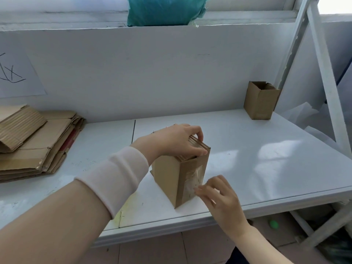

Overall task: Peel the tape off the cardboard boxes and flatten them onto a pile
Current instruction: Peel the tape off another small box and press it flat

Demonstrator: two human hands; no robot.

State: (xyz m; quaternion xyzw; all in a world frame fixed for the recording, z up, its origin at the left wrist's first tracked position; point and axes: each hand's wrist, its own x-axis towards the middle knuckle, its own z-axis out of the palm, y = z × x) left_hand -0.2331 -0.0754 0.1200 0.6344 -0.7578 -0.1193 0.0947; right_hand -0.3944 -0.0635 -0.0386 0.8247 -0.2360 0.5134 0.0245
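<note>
I record a white table [247, 149] with a pile of flattened cardboard [38, 145] at its left end. A taped box [167, 180] stands upright near the front edge, and an open box [260, 101] stands at the far right. My left hand [177, 141] grips the taped box's top. My right hand [221, 199] has its fingertips on the lower edge of the clear tape [192, 180]; I cannot tell whether they pinch it.
</note>
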